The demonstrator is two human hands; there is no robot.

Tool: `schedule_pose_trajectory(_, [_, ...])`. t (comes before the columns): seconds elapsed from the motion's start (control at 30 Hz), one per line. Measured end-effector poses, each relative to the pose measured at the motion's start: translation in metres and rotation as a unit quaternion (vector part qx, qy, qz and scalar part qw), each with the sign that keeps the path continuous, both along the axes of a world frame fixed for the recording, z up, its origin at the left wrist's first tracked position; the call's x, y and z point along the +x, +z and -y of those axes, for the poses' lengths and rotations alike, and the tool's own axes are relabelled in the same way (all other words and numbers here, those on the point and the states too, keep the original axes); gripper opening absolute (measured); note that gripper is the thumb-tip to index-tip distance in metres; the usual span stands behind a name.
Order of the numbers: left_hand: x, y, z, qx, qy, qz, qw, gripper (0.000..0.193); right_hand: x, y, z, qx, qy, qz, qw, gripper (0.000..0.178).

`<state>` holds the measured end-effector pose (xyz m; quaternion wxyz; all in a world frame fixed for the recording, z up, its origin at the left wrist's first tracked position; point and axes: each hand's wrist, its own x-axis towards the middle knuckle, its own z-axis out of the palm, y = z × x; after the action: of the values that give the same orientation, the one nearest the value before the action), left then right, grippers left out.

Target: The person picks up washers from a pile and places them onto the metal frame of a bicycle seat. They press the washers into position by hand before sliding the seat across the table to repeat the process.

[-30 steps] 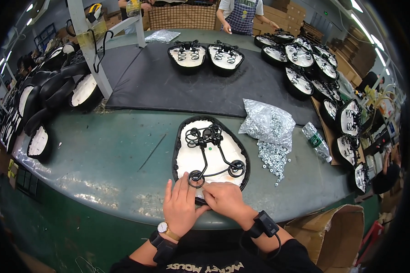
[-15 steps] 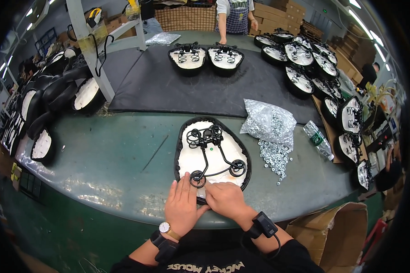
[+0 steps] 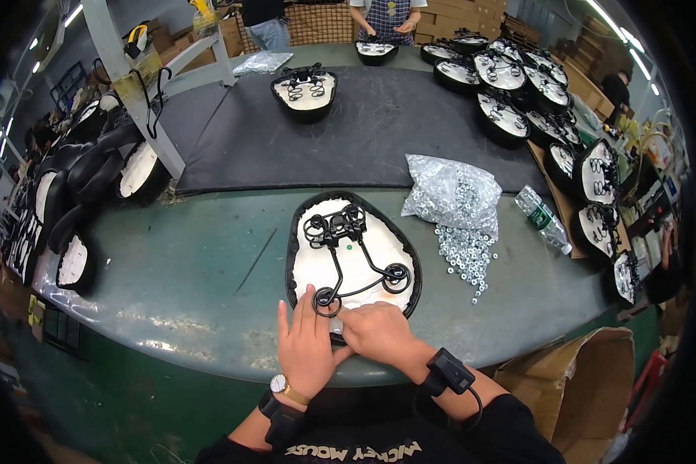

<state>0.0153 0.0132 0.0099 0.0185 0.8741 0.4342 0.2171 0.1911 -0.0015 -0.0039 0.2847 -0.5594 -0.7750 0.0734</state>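
Observation:
An upside-down bicycle saddle (image 3: 313, 267) lies in front of me, its white underside up and its rim black. On it sits a black spring frame with a clamp (image 3: 338, 226) at the far end and coils at the near end. My left hand (image 3: 305, 352) rests at the saddle's near left edge, fingers stretched out beside the left coil (image 3: 327, 302). Close against that coil, my right hand (image 3: 379, 332) is closed, fingers curled down on the near end. Whatever its fingertips may hold is hidden.
Loose nuts (image 3: 465, 259) spill from a clear plastic bag (image 3: 450, 193) right of the saddle, near a plastic bottle (image 3: 543, 220). Another saddle (image 3: 305, 93) lies on the black mat (image 3: 394, 124). More saddles crowd both sides. A co-worker (image 3: 387, 19) handles one across the table.
The co-worker has drawn one of the two far saddles back to the table's far edge and has both hands at it. My hands stay at the same coil; the whole view has shifted slightly.

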Motion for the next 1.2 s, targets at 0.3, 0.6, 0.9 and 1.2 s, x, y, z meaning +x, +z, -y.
schedule_pose_trajectory(0.3, [-0.004,-0.011,-0.004,-0.025,-0.027,0.065,0.997,0.087,-0.007,0.0,0.004,0.035,-0.016,0.009,0.999,0.026])
schedule_pose_trajectory(0.6, [0.0,-0.002,0.018,-0.019,0.025,0.078,0.996,0.084,-0.004,-0.005,0.001,0.004,-0.024,0.031,0.999,0.039])
schedule_pose_trajectory(0.9, [-0.008,-0.008,0.02,0.015,0.013,0.011,1.0,0.081,-0.007,0.004,0.001,0.021,-0.022,0.018,0.999,0.016])
schedule_pose_trajectory(1.2, [-0.002,0.0,0.016,0.042,0.017,0.022,0.999,0.086,-0.004,-0.002,0.004,0.055,-0.031,0.001,0.998,0.018])
